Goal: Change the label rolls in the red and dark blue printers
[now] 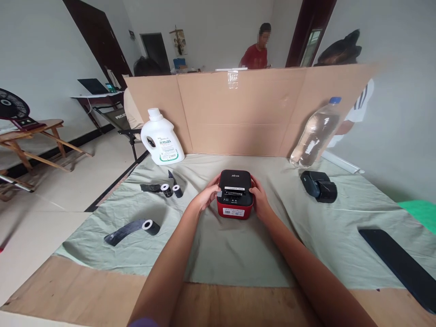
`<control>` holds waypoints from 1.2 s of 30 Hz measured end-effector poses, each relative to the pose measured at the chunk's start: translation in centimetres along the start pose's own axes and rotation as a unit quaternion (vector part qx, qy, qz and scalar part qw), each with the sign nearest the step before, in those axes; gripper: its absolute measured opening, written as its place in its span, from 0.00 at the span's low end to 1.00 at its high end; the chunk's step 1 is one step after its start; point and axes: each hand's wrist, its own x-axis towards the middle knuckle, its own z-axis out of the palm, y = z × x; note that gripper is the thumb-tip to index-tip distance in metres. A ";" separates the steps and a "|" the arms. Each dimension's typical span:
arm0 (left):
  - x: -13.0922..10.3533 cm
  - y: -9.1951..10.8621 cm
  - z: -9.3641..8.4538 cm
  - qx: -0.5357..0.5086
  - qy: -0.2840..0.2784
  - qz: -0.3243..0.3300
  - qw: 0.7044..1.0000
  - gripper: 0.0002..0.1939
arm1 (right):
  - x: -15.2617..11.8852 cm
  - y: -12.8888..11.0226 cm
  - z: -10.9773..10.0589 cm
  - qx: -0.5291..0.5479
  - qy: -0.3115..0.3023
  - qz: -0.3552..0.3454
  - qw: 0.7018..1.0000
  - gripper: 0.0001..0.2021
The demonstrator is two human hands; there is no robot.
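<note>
A small label printer with a black lid and red base sits upright on the green cloth in the middle of the head view. Wrapped around its left side is my left hand, with the thumb near the front corner of the lid. On the opposite side my right hand grips it, thumb at the lid's edge. The lid looks closed, and a white strip lies across its top by the slot. Fingers behind the printer are partly hidden.
Several black rolls, one a roll with a loose tail, lie to the left. A black device and a black phone-like slab lie to the right. A white jug, a water bottle and a cardboard screen stand behind.
</note>
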 end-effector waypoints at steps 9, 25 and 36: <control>-0.1 -0.2 -0.4 -0.003 -0.028 0.004 1.000 0.38 | 0.0 1.5 -0.8 0.034 -0.029 -0.001 0.999 0.26; 0.0 -0.5 0.1 -0.001 0.021 0.008 1.000 0.41 | 0.5 1.9 0.0 0.020 0.028 0.010 0.999 0.29; -0.4 7.8 -3.1 -0.074 0.211 0.210 0.952 0.43 | 0.1 2.2 -0.6 0.022 -0.005 -0.017 1.000 0.26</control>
